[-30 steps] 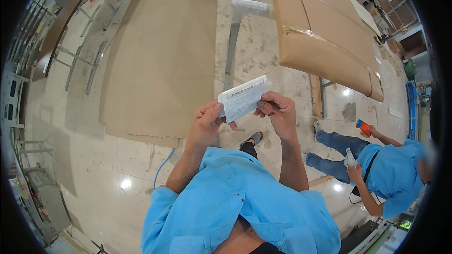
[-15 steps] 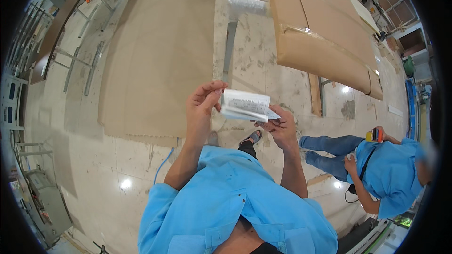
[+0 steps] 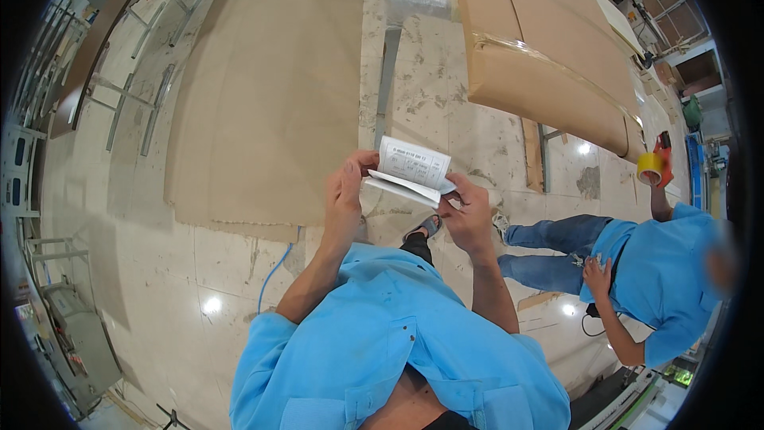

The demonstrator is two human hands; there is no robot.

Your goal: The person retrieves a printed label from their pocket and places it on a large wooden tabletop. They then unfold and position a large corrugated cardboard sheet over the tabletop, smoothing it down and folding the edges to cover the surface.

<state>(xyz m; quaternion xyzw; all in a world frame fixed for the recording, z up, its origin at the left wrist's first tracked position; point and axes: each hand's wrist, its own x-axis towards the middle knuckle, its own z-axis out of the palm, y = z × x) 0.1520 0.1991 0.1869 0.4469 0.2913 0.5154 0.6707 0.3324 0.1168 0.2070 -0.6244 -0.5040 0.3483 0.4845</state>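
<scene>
Between my hands, in front of my chest, are several white printed labels (image 3: 414,161), partly folded or fanned so that one stands above another. My left hand (image 3: 348,187) is closed on their left edge, its thumb and fingers pinching the paper. At the lower right corner my right hand (image 3: 468,213) grips the same labels with bent fingers. Small print faces me on the upper label. Whether the labels are separate or joined is hard to tell.
Brown paper (image 3: 263,95) covers a broad flat area ahead left. A large brown-wrapped panel (image 3: 549,40) lies ahead right, near a clear film roll (image 3: 420,5). At right a co-worker in blue (image 3: 660,279) holds a red tape dispenser with yellow tape (image 3: 650,167). A blue hose (image 3: 274,277) lies on the floor.
The labels have tilted and opened out, the upper one now facing me more. My left hand has shifted slightly down and right. The co-worker has raised the tape dispenser toward the wrapped panel.
</scene>
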